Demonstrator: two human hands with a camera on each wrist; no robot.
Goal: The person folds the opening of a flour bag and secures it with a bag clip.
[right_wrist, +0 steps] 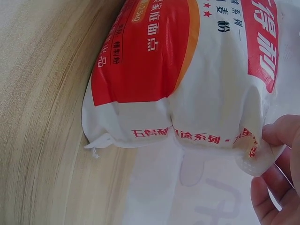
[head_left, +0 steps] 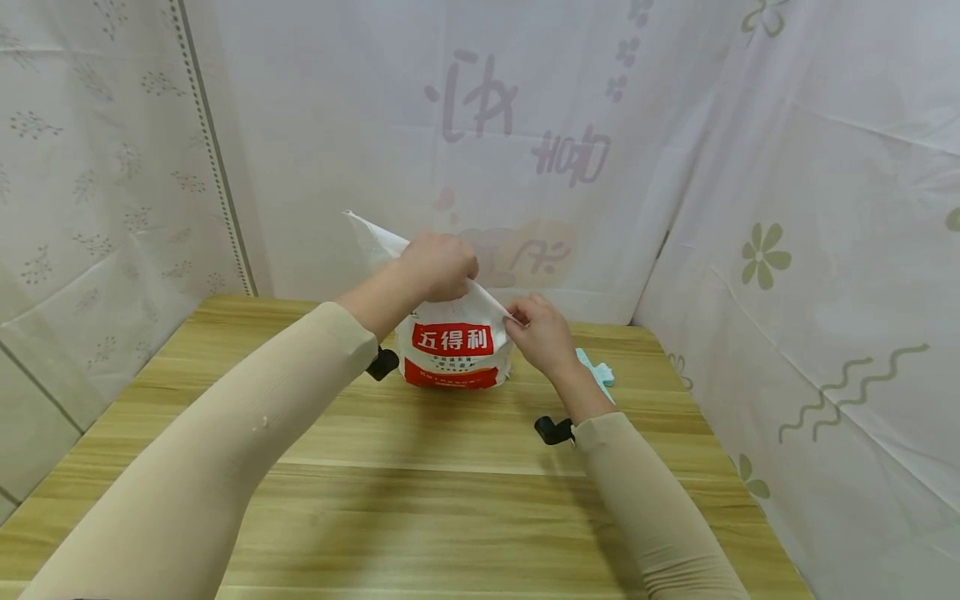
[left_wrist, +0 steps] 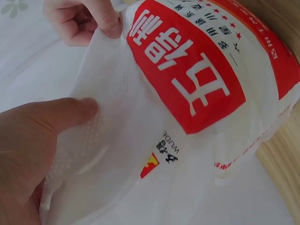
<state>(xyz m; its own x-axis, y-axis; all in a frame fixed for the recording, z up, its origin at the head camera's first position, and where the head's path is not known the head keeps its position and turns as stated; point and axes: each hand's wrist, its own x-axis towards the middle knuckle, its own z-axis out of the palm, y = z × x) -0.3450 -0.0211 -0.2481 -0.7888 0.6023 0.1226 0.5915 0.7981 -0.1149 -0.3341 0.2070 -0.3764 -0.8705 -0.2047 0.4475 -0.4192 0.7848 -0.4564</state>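
A white and red flour bag [head_left: 453, 357] stands upright on the table, its printed front towards me. My left hand [head_left: 438, 267] grips the bag's top edge near the middle. In the left wrist view, its thumb [left_wrist: 75, 112] presses flat on the white plastic of that edge. My right hand [head_left: 542, 333] pinches the top right corner of the bag. The right wrist view shows that corner bunched between the thumb and fingers [right_wrist: 276, 183]. Between the hands the top edge runs taut, and its left end sticks up in a point. The bag's inside is hidden.
A light teal cloth [head_left: 600, 371] lies on the wooden table [head_left: 360, 525], just behind my right wrist. Patterned white curtains [head_left: 825, 167] hang close around the table's back and sides. Black wrist-worn pieces [head_left: 553, 430] jut out below both forearms.
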